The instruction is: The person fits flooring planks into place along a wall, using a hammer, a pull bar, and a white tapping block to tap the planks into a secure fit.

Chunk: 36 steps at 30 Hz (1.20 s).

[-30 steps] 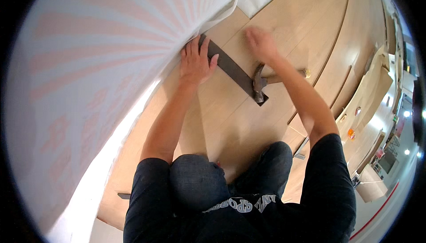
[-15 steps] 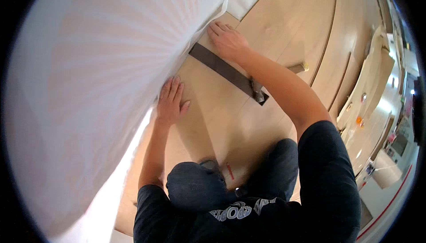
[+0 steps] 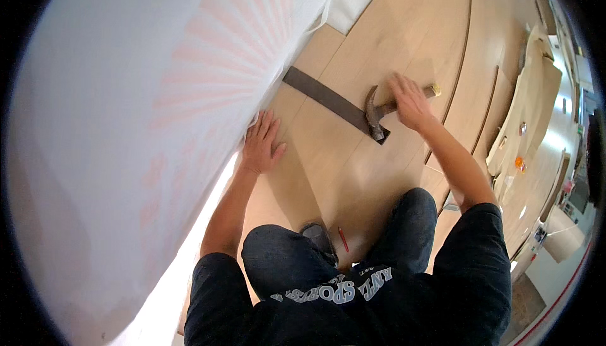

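My left hand [image 3: 261, 147] lies flat on the light wood floor planks [image 3: 309, 137] beside the white sheeted wall, fingers stretched out. Over the wooden handle of a claw hammer [image 3: 374, 113] is my right hand [image 3: 411, 103]; its fingers reach across the handle and do not look wrapped round it. The hammer's head rests at the near right end of a dark flat metal bar [image 3: 328, 101]. That bar lies slantwise on the planks, its far left end close to the wall.
White sheeting with a pink fan pattern [image 3: 240, 55] covers the wall at left. A red pencil [image 3: 343, 239] lies between my knees, near my shoe [image 3: 317, 238]. Brown board or paper [image 3: 527, 106] lies at right, with a small orange item [image 3: 520, 164] and a pale roll [image 3: 562, 235].
My right hand has left the planks near the wall and moved right and nearer, onto the hammer handle. The left hand stays flat by the wall. The view has shifted slightly.
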Each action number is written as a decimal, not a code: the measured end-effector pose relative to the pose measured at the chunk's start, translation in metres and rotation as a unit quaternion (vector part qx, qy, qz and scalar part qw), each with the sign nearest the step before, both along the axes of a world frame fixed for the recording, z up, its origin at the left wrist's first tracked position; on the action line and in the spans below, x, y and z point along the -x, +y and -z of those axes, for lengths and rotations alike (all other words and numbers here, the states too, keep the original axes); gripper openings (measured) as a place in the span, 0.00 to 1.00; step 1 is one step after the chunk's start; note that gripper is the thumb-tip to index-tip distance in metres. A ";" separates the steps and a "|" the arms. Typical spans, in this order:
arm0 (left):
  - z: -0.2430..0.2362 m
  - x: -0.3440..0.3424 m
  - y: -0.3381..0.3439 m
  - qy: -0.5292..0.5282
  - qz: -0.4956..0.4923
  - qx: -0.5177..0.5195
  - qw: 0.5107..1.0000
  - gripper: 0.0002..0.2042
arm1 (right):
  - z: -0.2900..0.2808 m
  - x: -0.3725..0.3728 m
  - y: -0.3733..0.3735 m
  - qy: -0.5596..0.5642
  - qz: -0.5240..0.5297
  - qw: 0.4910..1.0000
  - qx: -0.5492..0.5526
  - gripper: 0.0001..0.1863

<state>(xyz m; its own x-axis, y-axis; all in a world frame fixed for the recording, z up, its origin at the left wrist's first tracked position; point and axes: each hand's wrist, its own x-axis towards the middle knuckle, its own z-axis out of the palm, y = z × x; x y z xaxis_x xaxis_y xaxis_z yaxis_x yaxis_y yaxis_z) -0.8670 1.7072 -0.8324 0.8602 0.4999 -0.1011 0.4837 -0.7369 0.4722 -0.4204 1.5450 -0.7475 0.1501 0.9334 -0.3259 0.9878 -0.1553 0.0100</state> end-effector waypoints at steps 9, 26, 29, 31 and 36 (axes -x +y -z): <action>0.003 -0.002 0.003 -0.035 0.003 0.009 0.999 0.31 | -0.051 -0.029 0.020 0.093 -0.026 0.932 0.349 0.19; -0.007 0.002 0.001 0.023 0.020 -0.015 0.999 0.33 | -0.005 0.123 0.118 0.216 0.241 0.942 -0.084 0.19; -0.008 -0.008 -0.003 0.018 0.020 -0.012 1.000 0.33 | 0.007 0.112 0.110 0.205 0.249 0.944 -0.070 0.19; -0.006 -0.005 -0.006 0.035 0.015 -0.024 0.999 0.34 | 0.001 0.115 0.113 0.207 0.247 0.945 -0.056 0.19; -0.011 -0.007 -0.017 0.079 0.022 -0.059 0.995 0.33 | 0.011 0.115 0.097 0.191 0.248 0.949 -0.038 0.20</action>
